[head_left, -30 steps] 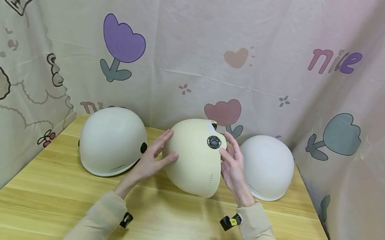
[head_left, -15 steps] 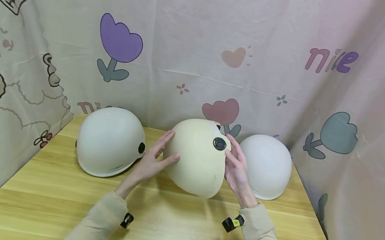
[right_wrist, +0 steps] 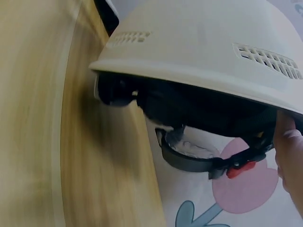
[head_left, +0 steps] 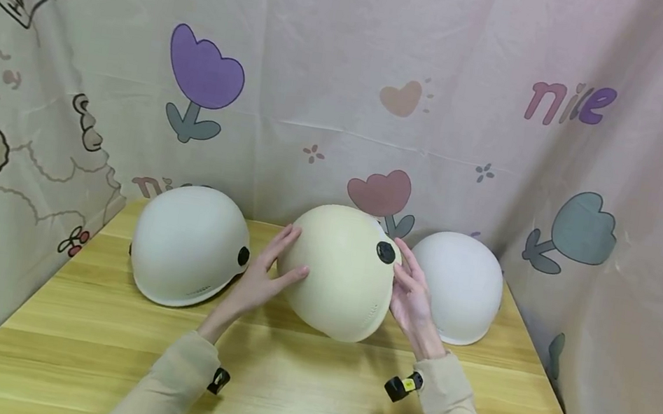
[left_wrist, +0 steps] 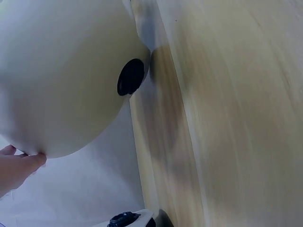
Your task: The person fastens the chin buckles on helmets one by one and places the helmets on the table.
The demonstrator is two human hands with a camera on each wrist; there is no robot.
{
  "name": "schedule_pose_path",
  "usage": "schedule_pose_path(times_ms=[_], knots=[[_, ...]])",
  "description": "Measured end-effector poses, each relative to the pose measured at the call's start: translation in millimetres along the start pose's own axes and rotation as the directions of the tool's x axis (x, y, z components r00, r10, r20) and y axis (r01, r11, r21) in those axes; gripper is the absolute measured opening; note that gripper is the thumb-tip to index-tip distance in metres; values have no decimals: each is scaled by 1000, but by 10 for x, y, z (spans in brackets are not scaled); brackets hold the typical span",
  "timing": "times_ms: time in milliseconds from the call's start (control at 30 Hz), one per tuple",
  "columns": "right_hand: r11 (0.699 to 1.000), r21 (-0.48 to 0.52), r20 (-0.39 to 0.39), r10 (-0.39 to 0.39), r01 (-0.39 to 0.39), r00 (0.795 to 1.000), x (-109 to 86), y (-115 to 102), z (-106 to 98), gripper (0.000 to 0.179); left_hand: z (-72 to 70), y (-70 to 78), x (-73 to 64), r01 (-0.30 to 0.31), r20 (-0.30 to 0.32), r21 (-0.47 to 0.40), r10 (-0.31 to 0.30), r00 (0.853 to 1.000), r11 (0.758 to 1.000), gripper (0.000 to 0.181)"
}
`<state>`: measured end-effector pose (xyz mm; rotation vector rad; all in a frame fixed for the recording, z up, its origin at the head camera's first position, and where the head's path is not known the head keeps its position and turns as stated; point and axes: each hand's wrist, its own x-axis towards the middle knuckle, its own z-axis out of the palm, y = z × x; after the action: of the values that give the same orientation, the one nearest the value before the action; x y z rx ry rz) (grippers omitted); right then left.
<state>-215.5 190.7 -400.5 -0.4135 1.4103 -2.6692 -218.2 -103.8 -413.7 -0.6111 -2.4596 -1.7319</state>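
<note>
Backdrop of pale fabric printed with flowers and lettering (head_left: 327,58): hung behind the dome-shaped, hard-shelled cream helmet (head_left: 335,275).

Worktop of yellowish wood grain (head_left: 303,408): spread beneath the cream helmet.

Cream helmet: held tilted between the left hand (head_left: 257,280) and the right hand (head_left: 410,299); whether the worktop is touched cannot be told. Over the last second its shell has been rolled further, so that more of the smooth crown is shown in the head view; the work in hand is judged to be a slow turning.

Two dome-shaped off-white helmets: one (head_left: 189,247) placed left of the cream helmet, one (head_left: 456,292) right of it, partly hidden.

Left hand: spread wide, fingers and thumb laid on the cream helmet's left side.

Right hand: narrowed, the cream helmet's rim gripped at its right.

Black strap (right_wrist: 189,163) with red clip (right_wrist: 240,169): hung below the cream helmet's rim.

Round black disc (head_left: 385,252): fixed on the cream helmet; shifted nearer the right hand.
</note>
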Motion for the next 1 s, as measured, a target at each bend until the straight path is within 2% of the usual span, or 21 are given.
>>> schedule_pose_path(times_ms=[100, 267, 367, 533, 633, 733, 833, 933, 1000], knots=[[999, -31, -17, 21, -21, 1000, -2, 5, -31, 57, 5, -29, -3, -10, 1, -2, 10, 1000, 1000, 75], [984, -174, -73, 37, -49, 997, 16, 20, -64, 54, 9, -72, -16, -6, 6, 1, 6, 1000, 1000, 76], [972, -225, -98, 45, -66, 994, 32, 23, -74, 52, 9, -86, -21, 5, 8, 11, -5, 1000, 1000, 76], [960, -268, -94, 61, -84, 994, 42, 12, -81, 50, 2, -101, -23, -9, 10, 6, 9, 1000, 1000, 76], [939, -328, -97, 75, -103, 992, 47, -3, -84, 49, -6, -111, -25, -16, 8, -17, 16, 1000, 1000, 74], [901, -414, -127, 81, -127, 989, 58, -18, -80, 48, -13, -129, -27, -16, 14, -32, 17, 1000, 999, 73], [844, -518, -161, 65, -140, 985, 75, -30, -68, 49, -15, -149, -28, -16, 26, -38, 17, 1000, 999, 72], [766, -629, -169, 32, -132, 985, 94, -33, -60, 54, -14, -160, -28, -15, 33, -40, 17, 999, 999, 72], [702, -702, -159, 14, -123, 987, 106, -35, -57, 60, -13, -156, -29, -14, 34, -35, 15, 999, 999, 72]])
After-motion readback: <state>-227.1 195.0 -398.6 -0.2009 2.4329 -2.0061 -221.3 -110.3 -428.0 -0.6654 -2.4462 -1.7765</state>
